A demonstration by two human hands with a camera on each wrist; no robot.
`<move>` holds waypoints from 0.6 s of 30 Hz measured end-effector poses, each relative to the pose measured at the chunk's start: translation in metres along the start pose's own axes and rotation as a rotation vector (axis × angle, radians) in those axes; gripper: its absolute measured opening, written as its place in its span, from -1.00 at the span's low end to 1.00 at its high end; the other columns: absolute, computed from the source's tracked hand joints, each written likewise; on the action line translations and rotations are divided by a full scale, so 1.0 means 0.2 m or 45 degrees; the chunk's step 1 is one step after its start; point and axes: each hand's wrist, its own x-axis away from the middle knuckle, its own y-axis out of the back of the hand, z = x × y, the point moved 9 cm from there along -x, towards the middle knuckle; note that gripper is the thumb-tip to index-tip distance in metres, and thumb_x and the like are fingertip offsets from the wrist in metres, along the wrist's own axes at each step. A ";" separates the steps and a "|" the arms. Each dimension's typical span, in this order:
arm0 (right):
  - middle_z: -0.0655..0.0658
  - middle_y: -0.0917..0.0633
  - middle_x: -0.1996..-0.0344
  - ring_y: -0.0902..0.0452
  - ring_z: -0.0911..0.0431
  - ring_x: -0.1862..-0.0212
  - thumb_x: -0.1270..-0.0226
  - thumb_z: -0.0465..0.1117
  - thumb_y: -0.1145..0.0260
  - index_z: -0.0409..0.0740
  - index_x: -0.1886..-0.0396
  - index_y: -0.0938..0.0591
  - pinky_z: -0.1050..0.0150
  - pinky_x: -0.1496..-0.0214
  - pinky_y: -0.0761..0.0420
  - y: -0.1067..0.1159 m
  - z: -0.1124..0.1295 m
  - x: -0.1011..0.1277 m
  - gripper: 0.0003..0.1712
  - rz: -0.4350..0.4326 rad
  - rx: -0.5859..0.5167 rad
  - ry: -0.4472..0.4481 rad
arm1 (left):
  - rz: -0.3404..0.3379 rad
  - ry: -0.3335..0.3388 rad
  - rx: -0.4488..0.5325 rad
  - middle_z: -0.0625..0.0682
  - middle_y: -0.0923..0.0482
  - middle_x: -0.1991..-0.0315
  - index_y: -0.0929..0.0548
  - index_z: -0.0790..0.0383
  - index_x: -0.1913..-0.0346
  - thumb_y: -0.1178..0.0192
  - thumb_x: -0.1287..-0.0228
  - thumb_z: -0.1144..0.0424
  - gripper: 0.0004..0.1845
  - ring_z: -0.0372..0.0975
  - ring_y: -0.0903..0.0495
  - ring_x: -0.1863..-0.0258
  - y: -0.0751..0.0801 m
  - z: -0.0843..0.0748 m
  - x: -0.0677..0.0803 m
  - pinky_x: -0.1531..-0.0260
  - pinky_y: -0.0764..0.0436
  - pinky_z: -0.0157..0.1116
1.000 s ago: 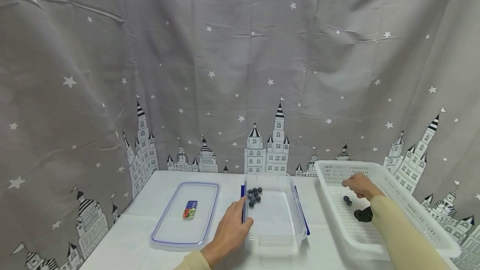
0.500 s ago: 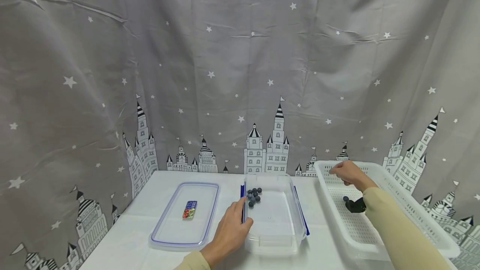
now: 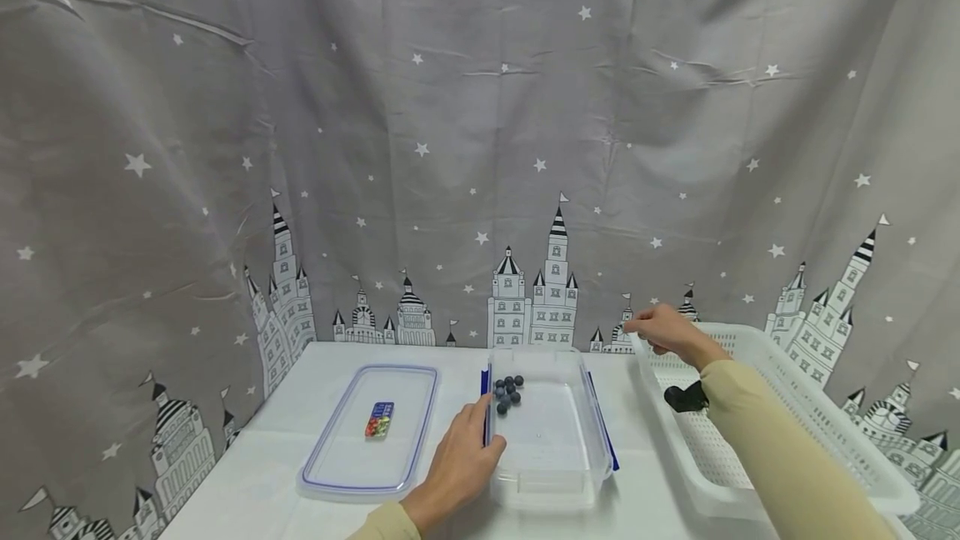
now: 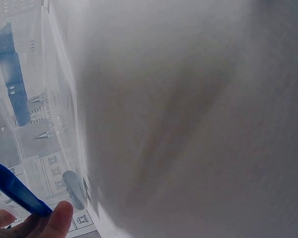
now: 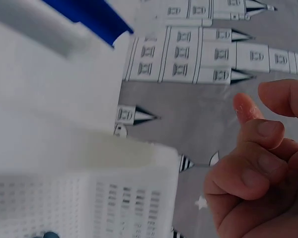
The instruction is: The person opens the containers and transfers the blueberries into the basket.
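Observation:
A clear plastic container (image 3: 592, 457) with blue side clips stands in the middle of the white table, with several blueberries (image 3: 507, 390) in its far left corner. My left hand (image 3: 486, 425) rests against its left wall, fingers straight along the blue clip (image 4: 15, 191) and thumb over the rim. My right hand (image 3: 654, 332) hovers above the far left corner of the white mesh basket (image 3: 817, 407), between basket and container. Its fingers (image 5: 258, 163) are curled in a pinch. The blueberry they hold is hidden by the fingers.
The container's lid (image 3: 337, 473) lies flat to the left, with a small coloured sticker (image 3: 380, 420) on it. A grey star-and-castle curtain hangs close behind the table. The black wrist camera (image 3: 684, 397) covers part of the basket floor.
My right hand rose from the basket floor, where it was over two blueberries, and moved left over the basket's corner. No berries show in the basket now. The left hand stayed put.

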 end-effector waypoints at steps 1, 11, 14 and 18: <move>0.11 -0.22 0.71 -0.03 0.23 0.65 -0.42 -0.12 -0.26 -0.37 0.00 -0.69 0.32 0.55 -0.24 -0.01 0.01 0.00 -0.61 0.004 -0.002 0.000 | 0.000 -0.003 -0.001 0.19 -0.53 -0.19 -0.35 0.31 -0.46 -0.15 -0.24 0.12 -0.28 0.01 -0.55 -0.14 0.00 0.00 0.00 -0.16 -0.54 0.05; 0.11 -0.24 0.75 -0.05 0.23 0.68 -0.39 -0.17 -0.25 -0.37 0.01 -0.71 0.33 0.55 -0.26 -0.14 0.13 -0.05 -0.63 0.053 -0.010 0.037 | 0.011 0.004 -0.016 0.19 -0.52 -0.20 -0.33 0.31 -0.48 -0.14 -0.23 0.11 -0.26 0.00 -0.54 -0.15 0.00 0.00 -0.01 -0.18 -0.53 0.04; 0.10 -0.27 0.75 -0.05 0.24 0.68 -0.39 -0.15 -0.26 -0.36 -0.08 -0.69 0.33 0.54 -0.26 -0.18 0.15 -0.07 -0.59 0.070 -0.015 0.019 | 0.021 0.011 -0.019 0.20 -0.51 -0.21 -0.32 0.31 -0.48 -0.13 -0.23 0.10 -0.25 0.00 -0.54 -0.16 -0.01 0.01 -0.02 -0.19 -0.52 0.05; 0.09 -0.26 0.73 -0.06 0.23 0.68 -0.39 -0.17 -0.26 -0.36 -0.05 -0.69 0.33 0.54 -0.24 -0.24 0.17 -0.09 -0.61 0.097 -0.035 0.021 | 0.019 0.015 -0.015 0.19 -0.51 -0.22 -0.33 0.30 -0.47 -0.14 -0.25 0.11 -0.27 0.01 -0.53 -0.18 -0.01 0.01 -0.01 -0.20 -0.51 0.05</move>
